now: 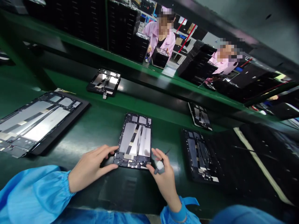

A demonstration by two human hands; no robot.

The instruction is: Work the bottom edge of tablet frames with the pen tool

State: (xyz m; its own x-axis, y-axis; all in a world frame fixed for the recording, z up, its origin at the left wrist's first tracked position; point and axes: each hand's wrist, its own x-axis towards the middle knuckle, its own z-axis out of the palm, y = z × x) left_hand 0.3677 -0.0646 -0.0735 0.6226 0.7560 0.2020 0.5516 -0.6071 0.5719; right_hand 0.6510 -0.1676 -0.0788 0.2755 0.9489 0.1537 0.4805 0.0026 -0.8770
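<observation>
An opened tablet (134, 141), its silver inner plate and dark flex cables exposed, lies on the green bench in front of me. My left hand (92, 165) grips its lower left side, with the thumb at the bottom corner and fingertips at the side edge. On the opposite side, my right hand (164, 174) has its thumb on the lower right corner and its fingers curled beside the edge. A small white and grey tool (159, 165) with a thin dark tip shows between that thumb and the fingers; how it is held is partly hidden.
More opened tablets lie around: a large one (44, 118) at left, one (105, 81) at the back, one (200, 115) at back right and one (201, 155) at right. Black padding (224, 155) lies beyond it. Two co-workers (171, 34) sit behind a shelf with stacked black trays.
</observation>
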